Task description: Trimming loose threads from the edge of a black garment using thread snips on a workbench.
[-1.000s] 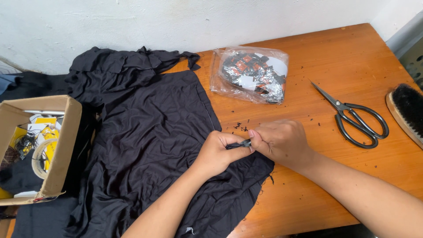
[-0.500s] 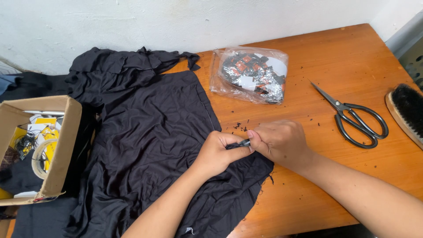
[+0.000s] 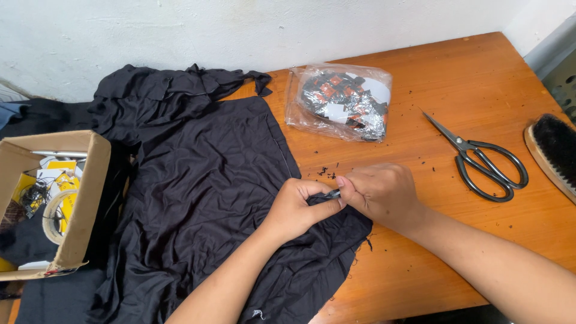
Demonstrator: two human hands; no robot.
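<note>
Head view, single frame.

Item 1: black garment (image 3: 204, 198), spread flat over the left and middle of the wooden table (image 3: 480, 78), its far part bunched against the white wall (image 3: 240, 30).

Item 2: left hand (image 3: 294, 207), curled closed, thumb and fingers pinching a fold of the garment's right edge, near centre.

Item 3: right hand (image 3: 381, 195), fingers drawn together in a pinch on a small dark tool (image 3: 332, 194) at the same fold; fingertips of both hands meet there. What kind of tool it is cannot be told.

Item 4: cardboard box (image 3: 84, 198), open-topped, at the left edge beside the garment. Contents: yellow and white packets, a roll of tape, a metal tool at the far side, dark cloth at the near side.

Item 5: clear plastic bag (image 3: 297, 102), far centre, just right of the garment. Contents: many small black, red and white tags or labels.

Item 6: black-handled scissors (image 3: 480, 159), blades together, right of the hands, lying apart from them.

Item 7: wooden brush (image 3: 555, 150) with dark bristles, at the right edge, just beyond the scissors.

Item 8: dark thread scraps (image 3: 324, 172), scattered on the table around the hands.
</note>
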